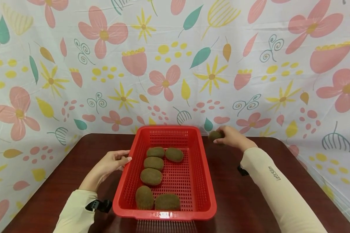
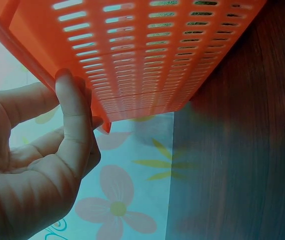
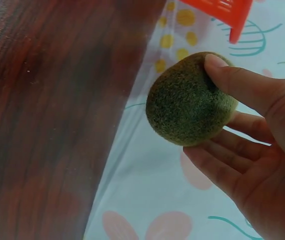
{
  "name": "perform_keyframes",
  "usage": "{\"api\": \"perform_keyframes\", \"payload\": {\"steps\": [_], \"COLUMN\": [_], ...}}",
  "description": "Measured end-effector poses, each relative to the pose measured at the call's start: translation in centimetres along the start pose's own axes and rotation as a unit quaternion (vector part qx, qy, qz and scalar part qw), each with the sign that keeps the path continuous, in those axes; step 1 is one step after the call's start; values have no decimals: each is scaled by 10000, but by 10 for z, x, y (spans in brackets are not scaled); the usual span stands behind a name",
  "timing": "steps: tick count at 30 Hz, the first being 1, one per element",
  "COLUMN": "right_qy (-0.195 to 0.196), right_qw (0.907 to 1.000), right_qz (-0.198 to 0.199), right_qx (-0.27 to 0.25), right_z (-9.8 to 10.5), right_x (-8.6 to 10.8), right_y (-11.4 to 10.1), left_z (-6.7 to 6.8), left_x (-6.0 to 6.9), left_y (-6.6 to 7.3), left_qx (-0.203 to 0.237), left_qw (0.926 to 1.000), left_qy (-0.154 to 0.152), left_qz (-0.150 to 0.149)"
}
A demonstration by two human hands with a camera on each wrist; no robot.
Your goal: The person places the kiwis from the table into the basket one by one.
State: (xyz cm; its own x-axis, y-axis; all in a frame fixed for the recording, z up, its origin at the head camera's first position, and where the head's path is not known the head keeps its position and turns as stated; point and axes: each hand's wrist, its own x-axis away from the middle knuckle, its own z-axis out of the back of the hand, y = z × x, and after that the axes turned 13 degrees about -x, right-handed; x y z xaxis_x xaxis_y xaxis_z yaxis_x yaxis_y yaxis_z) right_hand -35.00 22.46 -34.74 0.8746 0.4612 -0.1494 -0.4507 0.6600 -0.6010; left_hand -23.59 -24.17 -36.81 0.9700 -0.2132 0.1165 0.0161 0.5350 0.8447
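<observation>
My right hand (image 1: pixel 228 137) holds a brown fuzzy kiwi (image 1: pixel 214 136) past the right side of a red plastic basket (image 1: pixel 206 181), near the back edge of the table. In the right wrist view the thumb lies on the top of this kiwi (image 3: pixel 185 102) and the fingers support it from the other side. My left hand (image 1: pixel 110 165) pinches the basket's left rim between thumb and fingers, as the left wrist view also shows on the slotted wall (image 2: pixel 132 60). Inside the basket lie several kiwis (image 1: pixel 150 176), mostly along its left side and front.
The basket stands on a dark reddish-brown table (image 1: pixel 236 194). A white cloth (image 1: pixel 169 106) with flower and leaf prints hangs right behind the table and along its sides. Black straps (image 1: pixel 99 205) with small devices sit at both wrists.
</observation>
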Motion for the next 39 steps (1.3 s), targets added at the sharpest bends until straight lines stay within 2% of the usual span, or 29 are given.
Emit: {"api": "perform_keyframes", "payload": {"steps": [11,21,29,35,39], "right_qy": [-23,76,101,173,73], "right_qw": [9995,9997,9998,9995,9996], "right_qz": [-168,226,102,233,252], "right_qx": [-249,-105,-112,82,120], "right_z": [12,22,28,30,29], "right_x": [-4,-10,-17,-22,-25], "right_y": [-14,-35,-52,-69,-82], "left_z": [0,0,-1,0,-1], "left_x": [3,2,1,0,1], "left_y": [1,2,2,2,2], "left_qx": [17,-31,-4,1,-40], "left_qw": [10000,10000,10000,10000,10000], "left_qy": [-36,26,1,16,-8], "left_qz": [-22,24,43,46,38]}}
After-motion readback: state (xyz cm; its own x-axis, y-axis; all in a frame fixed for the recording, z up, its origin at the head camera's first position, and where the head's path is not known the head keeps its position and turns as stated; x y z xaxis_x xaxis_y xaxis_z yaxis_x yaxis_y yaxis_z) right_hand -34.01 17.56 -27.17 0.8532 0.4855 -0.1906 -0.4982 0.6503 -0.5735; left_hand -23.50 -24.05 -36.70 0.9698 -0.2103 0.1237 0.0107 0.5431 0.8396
